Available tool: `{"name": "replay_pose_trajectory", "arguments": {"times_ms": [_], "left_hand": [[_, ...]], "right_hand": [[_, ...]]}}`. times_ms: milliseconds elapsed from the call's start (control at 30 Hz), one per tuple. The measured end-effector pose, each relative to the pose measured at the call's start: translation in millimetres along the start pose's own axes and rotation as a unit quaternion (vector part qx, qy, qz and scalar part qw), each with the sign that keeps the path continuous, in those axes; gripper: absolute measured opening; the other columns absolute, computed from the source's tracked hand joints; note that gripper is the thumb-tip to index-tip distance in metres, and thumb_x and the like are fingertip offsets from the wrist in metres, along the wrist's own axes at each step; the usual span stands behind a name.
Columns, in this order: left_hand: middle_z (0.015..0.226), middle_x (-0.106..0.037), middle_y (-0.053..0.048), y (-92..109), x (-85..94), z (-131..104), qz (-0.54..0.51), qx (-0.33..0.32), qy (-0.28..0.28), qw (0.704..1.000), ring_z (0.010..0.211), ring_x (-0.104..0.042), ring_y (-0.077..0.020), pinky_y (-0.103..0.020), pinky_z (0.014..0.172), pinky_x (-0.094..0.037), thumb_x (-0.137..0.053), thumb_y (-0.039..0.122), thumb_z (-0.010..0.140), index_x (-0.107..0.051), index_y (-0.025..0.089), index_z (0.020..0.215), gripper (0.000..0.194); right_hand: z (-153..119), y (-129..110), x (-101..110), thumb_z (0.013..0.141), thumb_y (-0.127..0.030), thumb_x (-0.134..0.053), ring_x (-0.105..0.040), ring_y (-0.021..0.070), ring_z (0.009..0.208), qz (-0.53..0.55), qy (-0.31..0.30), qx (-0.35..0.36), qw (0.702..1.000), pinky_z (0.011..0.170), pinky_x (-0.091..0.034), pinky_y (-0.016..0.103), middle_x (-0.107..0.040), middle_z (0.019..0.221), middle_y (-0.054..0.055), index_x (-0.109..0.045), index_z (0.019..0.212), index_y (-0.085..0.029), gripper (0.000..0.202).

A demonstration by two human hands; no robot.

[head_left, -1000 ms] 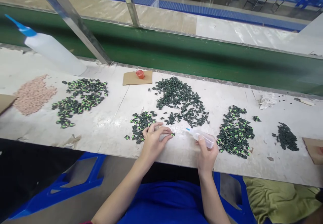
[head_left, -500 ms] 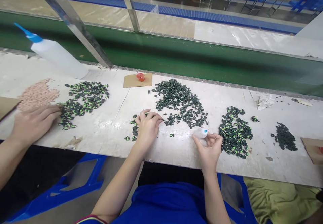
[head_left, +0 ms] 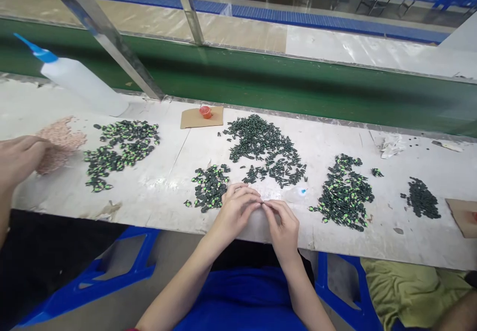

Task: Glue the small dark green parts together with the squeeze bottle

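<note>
My left hand [head_left: 239,210] and my right hand [head_left: 282,225] meet over the table's front part, fingertips pinched together. Between them is a tiny dark piece [head_left: 262,202], mostly hidden by the fingers. Just beyond my right hand lies a small white squeeze bottle [head_left: 296,192] with a blue tip, touched by neither hand. A pile of black-and-green pieces [head_left: 210,187] sits right beside my left hand. Farther back spreads a heap of small dark green, rod-like pieces [head_left: 261,142]. To the right is another black-and-green pile [head_left: 346,194].
A large white bottle [head_left: 84,85] with a blue nozzle stands at the left. Near it are pinkish pieces [head_left: 61,139], with a co-worker's hand [head_left: 22,159] over them. A red cup [head_left: 205,112] stands on cardboard [head_left: 192,119]. Black pieces [head_left: 423,199] lie far right.
My right hand has let go of the small bottle and moved left to meet my left hand, which came right and nearer. The co-worker's hand moved left to the pinkish pieces.
</note>
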State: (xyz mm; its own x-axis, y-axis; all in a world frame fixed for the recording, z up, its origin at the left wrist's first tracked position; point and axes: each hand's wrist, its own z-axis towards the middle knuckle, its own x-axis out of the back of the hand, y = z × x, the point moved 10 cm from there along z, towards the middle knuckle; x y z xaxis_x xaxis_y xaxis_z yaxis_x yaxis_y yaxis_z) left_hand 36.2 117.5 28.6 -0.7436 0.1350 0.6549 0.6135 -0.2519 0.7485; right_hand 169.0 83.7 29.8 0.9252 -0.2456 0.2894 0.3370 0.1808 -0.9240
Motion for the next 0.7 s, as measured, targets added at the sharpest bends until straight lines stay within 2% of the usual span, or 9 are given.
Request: {"name": "replay_pose_trajectory", "arguments": {"times_ms": [100, 167, 300, 500, 700], "left_hand": [[0.106, -0.070, -0.006, -12.6, 3.8, -1.9, 0.053, 0.024, 0.029, 0.998, 0.109, -0.051, -0.0266, -0.044, 0.090, -0.037, -0.059, 0.017, 0.085, -0.069, 0.026, 0.097, 0.018], [0.107, -0.070, -0.007, -18.3, 6.1, -2.6, 0.085, 0.036, 0.051, 0.994, 0.110, -0.051, -0.0278, -0.045, 0.089, -0.037, -0.060, 0.018, 0.084, -0.069, 0.026, 0.095, 0.016], [0.105, -0.071, -0.005, -15.8, 6.2, -3.0, 0.095, 0.027, 0.076, 0.992, 0.112, -0.050, -0.0279, -0.043, 0.089, -0.036, -0.059, 0.014, 0.085, -0.068, 0.025, 0.087, 0.015], [0.092, -0.072, -0.004, -13.0, 0.9, -3.2, 0.059, 0.041, 0.038, 0.997, 0.101, -0.059, -0.0235, -0.039, 0.085, -0.035, -0.053, 0.012, 0.087, -0.067, 0.024, 0.091, 0.019], [0.091, -0.071, -0.004, -15.6, 3.8, -5.2, -0.020, 0.061, 0.020, 0.998, 0.094, -0.062, -0.0214, -0.039, 0.088, -0.041, -0.055, 0.019, 0.085, -0.068, 0.025, 0.088, 0.014]], "right_hand": [[1.4, 10.7, 1.6, 0.086, -0.025, -0.059, -0.068, 0.0186, 0.078, 0.001, 0.010, -0.039, 0.999, 0.071, -0.058, 0.031, -0.072, 0.084, 0.006, -0.070, 0.086, -0.020, 0.012], [1.3, 16.7, 1.5, 0.085, -0.027, -0.060, -0.069, 0.0187, 0.076, 0.003, 0.015, -0.064, 0.998, 0.069, -0.058, 0.031, -0.072, 0.083, 0.006, -0.070, 0.085, -0.020, 0.013], [2.9, 21.3, -5.8, 0.084, -0.029, -0.060, -0.070, 0.0191, 0.077, 0.031, 0.002, -0.093, 0.995, 0.070, -0.059, 0.031, -0.073, 0.085, 0.006, -0.071, 0.085, -0.019, 0.015], [1.2, 33.6, -14.6, 0.081, -0.032, -0.063, -0.072, 0.0199, 0.078, 0.087, -0.014, -0.167, 0.982, 0.073, -0.060, 0.033, -0.075, 0.084, 0.006, -0.071, 0.084, -0.018, 0.017], [2.5, 33.4, -14.6, 0.076, -0.029, -0.068, -0.073, 0.0199, 0.071, 0.141, -0.007, -0.174, 0.975, 0.069, -0.062, 0.033, -0.076, 0.077, 0.005, -0.071, 0.077, -0.017, 0.013]]}}
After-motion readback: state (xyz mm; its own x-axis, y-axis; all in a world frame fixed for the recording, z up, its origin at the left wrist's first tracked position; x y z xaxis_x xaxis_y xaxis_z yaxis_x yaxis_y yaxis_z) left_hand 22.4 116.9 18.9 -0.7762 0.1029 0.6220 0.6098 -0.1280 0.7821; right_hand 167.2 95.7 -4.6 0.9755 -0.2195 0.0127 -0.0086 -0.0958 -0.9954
